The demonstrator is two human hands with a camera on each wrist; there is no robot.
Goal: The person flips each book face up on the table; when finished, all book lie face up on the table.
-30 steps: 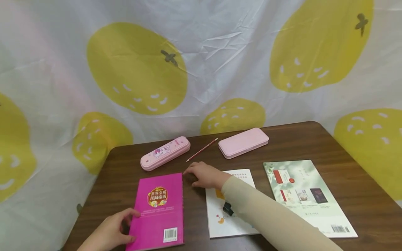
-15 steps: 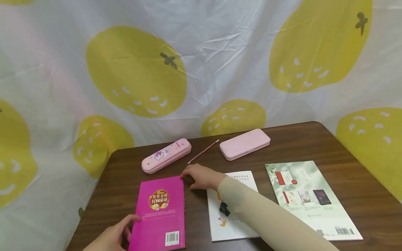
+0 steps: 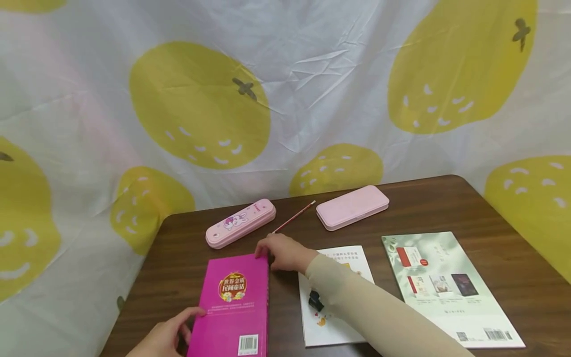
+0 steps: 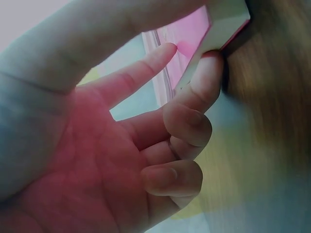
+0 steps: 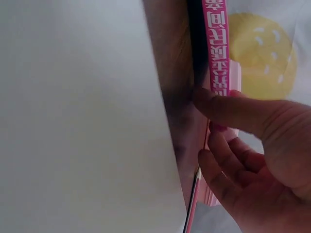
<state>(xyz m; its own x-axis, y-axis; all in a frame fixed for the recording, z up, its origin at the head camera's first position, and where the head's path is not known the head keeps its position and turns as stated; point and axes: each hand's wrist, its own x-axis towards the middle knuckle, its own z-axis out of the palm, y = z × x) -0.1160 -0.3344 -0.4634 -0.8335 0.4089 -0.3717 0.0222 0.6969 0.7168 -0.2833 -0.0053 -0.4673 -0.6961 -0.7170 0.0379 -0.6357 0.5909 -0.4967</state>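
A pink book [image 3: 232, 322] lies back cover up on the table, toward the left front. My left hand [image 3: 165, 334] holds its left edge, one fingertip on the cover; in the left wrist view, another finger touches the page edge [image 4: 228, 26] and the remaining fingers curl clear. My right hand [image 3: 285, 252] reaches across a white book [image 3: 327, 334] and grips the pink book's far right corner. The right wrist view has the thumb against the spine [image 5: 218, 53], with fingertips at the corner. The right sleeve covers part of the white book.
Behind the pink book sits a pink pencil case with a rabbit picture [image 3: 241, 223]. A red pencil [image 3: 295, 216] lies between it and a plain pink case [image 3: 352, 207]. A pale green magazine [image 3: 450, 297] lies at the right. A fruit-patterned curtain [image 3: 285, 99] hangs behind the table [image 3: 428, 203].
My right hand has moved from beside the pink book's far corner onto it, and now grips it. The left hand stays at the left edge. The whole head view has shifted slightly.
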